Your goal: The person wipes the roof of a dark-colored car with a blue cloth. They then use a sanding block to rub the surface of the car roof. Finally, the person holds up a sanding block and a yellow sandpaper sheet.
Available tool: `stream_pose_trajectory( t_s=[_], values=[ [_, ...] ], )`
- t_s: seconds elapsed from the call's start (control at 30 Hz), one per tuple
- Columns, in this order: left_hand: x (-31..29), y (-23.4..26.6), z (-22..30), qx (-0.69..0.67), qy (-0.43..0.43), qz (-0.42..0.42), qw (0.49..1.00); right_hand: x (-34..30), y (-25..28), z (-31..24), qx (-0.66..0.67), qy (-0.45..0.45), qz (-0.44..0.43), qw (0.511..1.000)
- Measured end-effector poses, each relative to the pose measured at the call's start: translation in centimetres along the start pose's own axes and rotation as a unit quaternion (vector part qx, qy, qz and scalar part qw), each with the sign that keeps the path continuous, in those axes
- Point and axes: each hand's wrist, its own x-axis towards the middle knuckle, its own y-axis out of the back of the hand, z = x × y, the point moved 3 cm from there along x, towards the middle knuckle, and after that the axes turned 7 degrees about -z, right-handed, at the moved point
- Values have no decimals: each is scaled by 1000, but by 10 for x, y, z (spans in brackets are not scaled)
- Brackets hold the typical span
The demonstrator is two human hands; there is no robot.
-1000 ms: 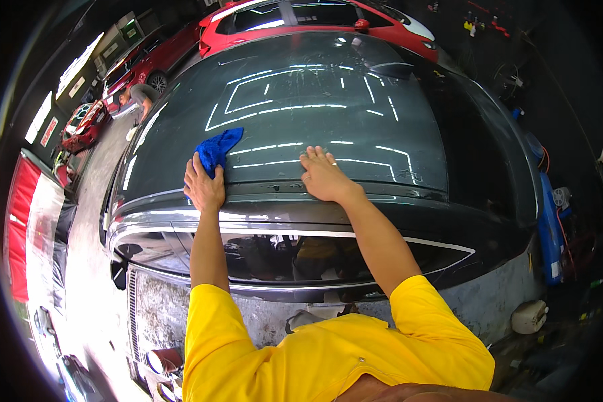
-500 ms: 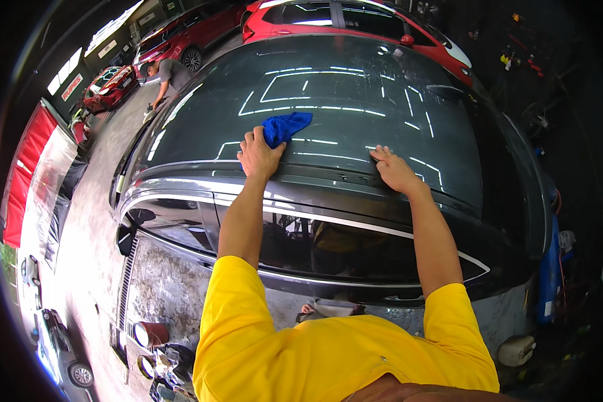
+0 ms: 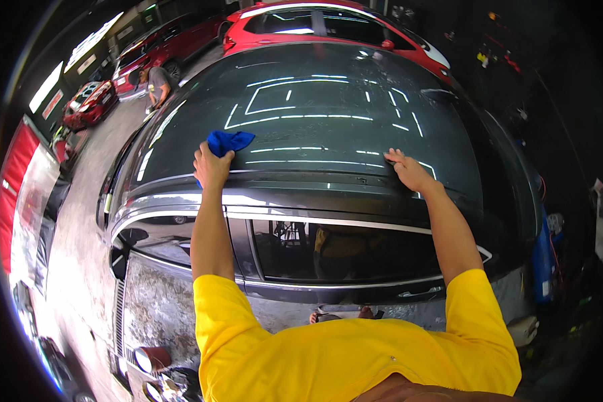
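Note:
My left hand (image 3: 212, 167) grips a blue microfiber cloth (image 3: 230, 141) against the dark, glossy car roof (image 3: 328, 137), left of the middle. The cloth is bunched, with a loose corner reaching out to the right past my fingers. Farther right, my right hand (image 3: 412, 173) rests on the roof near its close edge, fingers stretched out and nothing in them. Small wet-looking spots and streaks show on the roof, along with bright reflections of ceiling lights. Below my arms runs the car's side window (image 3: 342, 251) with its bright trim.
A red car (image 3: 301, 20) stands beyond the roof, with more red cars at the far left. Another person (image 3: 159, 86) bends beside the car's far left end. A bucket (image 3: 153, 358) sits on the floor at lower left, and a pale jug (image 3: 522, 331) at lower right.
My left hand has slid the blue cloth leftward along the roof. My right hand has shifted slightly right. The person at far left has changed posture.

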Motion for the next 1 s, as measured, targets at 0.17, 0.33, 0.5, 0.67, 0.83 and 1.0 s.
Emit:
stream_pose_trajectory(
  t_s=[0.17, 0.33, 0.5, 0.67, 0.83, 1.0],
  values=[
    [-33, -7, 3, -3, -112, 124, 986, -1, -4, -6, -7, -2, 28, 1000],
    [-124, -21, 80, -399, -233, -40, 886, 3, 10, -6, 263, 39, 142, 953],
    [-207, -64, 120, -545, -91, -379, 742, -6, -30, -107, 688, 151, 189, 684],
    [-239, -82, 131, -603, -21, -417, 680, -41, -82, -159, 777, 81, 133, 610],
    [-243, -101, 121, -616, -26, -365, 698, -61, -110, -139, 689, 59, 129, 711],
    [-233, -91, 117, -583, -64, -333, 738, -88, -114, -132, 340, 11, 241, 909]
  ],
)
